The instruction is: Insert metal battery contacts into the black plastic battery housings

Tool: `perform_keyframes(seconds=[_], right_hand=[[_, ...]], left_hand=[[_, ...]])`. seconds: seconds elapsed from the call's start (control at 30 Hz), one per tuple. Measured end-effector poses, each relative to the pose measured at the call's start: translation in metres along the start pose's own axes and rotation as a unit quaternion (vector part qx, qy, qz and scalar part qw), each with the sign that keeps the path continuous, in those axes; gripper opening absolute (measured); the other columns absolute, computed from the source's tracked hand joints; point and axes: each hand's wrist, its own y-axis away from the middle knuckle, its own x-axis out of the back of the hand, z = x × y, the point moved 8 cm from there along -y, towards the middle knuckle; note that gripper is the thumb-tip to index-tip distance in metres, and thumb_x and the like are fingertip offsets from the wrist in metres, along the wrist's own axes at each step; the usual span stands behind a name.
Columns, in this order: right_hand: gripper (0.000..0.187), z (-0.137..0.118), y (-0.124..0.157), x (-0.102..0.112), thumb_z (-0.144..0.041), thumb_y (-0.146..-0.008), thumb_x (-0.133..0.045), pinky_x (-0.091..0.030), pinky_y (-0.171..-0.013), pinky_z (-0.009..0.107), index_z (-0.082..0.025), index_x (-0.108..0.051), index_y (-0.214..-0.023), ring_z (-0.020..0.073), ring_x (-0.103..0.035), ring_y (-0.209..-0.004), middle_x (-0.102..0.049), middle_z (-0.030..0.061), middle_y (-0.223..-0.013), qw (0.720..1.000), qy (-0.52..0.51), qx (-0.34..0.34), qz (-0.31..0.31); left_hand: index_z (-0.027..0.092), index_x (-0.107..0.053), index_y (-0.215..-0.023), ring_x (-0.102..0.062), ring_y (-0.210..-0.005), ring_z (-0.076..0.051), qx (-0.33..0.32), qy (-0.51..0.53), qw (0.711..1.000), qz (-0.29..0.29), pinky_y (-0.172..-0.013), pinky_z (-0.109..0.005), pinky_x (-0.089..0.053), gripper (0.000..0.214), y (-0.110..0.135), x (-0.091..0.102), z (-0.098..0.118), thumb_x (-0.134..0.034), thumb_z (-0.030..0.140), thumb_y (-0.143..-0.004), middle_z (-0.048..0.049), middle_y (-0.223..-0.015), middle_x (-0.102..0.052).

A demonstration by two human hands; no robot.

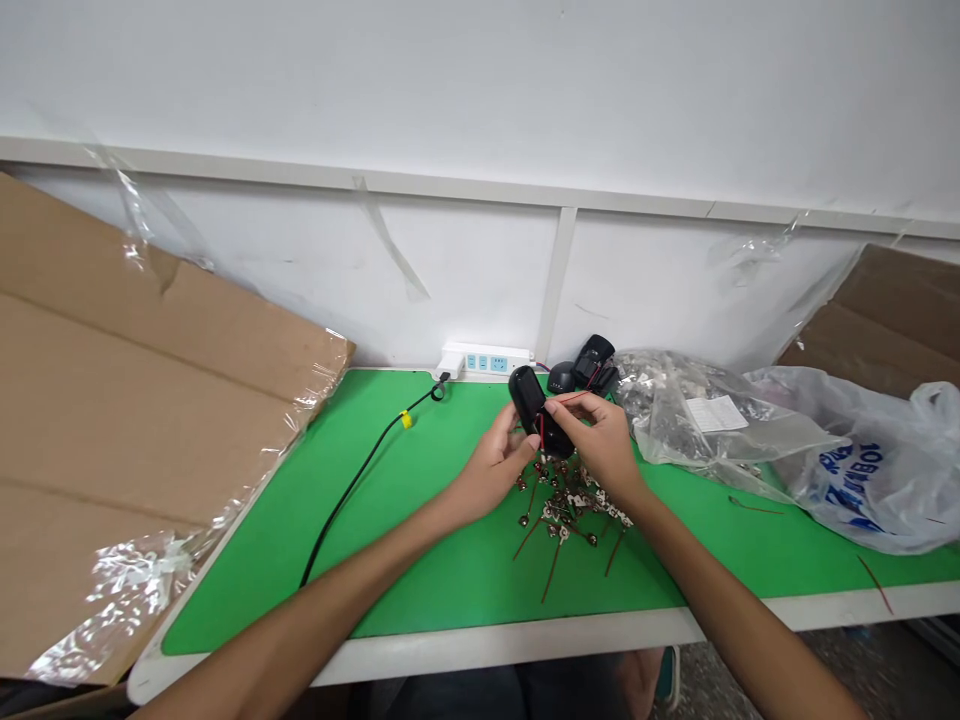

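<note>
The person's left hand (489, 464) and right hand (601, 442) meet above a bright green rectangular work mat (420, 585), together holding up a glossy black rounded plastic housing (534, 412) with a thin red wire (541, 432) running from it. The housing sits in the air just over the mat, tilted rather than upright. The left fingers (517, 425) curl closely against its side, while the right thumb and fingers pinch near its lower end, so both hands are nearly closed on it; exactly which fingertip touches the wire cannot be told. The housing looks light and stiff, though its smooth shell may prove slippery, so its body seems the safest place to grip. The fine wire looks soft and easily tugged, and is better left unstrained. Directly beneath the hands lies a tangled heap of small metal parts with white tabs and stiff brown wire leads (570, 510). Beyond it, two more black plastic housings (594, 362) lie against a white power strip (487, 360). A black cable with a yellow clip (360, 480) crosses the mat to the left, and a clear plastic bag of metal parts (690, 410) and a white plastic bag with blue lettering (862, 470) lie to the right. A large cardboard sheet wrapped in clear film (127, 350) leans at the far left.
</note>
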Motion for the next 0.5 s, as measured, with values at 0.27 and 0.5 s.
perform_keyframes(seconds=[0.27,0.5], right_hand=[[0.02,-0.01,0.002,-0.005,-0.045,-0.09,-0.076,-0.058,-0.093,0.046,-0.025,-0.081,-0.09,0.0272,-0.073,-0.096,-0.08,0.0063,-0.099,0.998,0.01,0.056,-0.025],[0.012,-0.023,0.007,-0.005,-0.039,-0.095,-0.073,-0.052,-0.102,0.05,-0.029,-0.079,-0.092,0.0278,-0.067,-0.107,-0.079,0.0053,-0.098,0.983,0.091,0.161,0.003]], left_hand=[[0.026,-0.05,-0.145,-0.065,-0.124,-0.028,0.002,-0.024,0.997,0.068,-0.097,-0.038,-0.058,0.075,-0.002,0.014,-0.012,-0.087,0.031,-0.081,-0.0131,-0.144,-0.06],[0.023,-0.057,-0.129,-0.063,-0.118,-0.025,-0.081,-0.123,0.984,0.1,-0.107,-0.041,-0.051,0.061,0.001,0.018,0.003,-0.09,0.03,-0.077,-0.0084,-0.126,-0.064]])
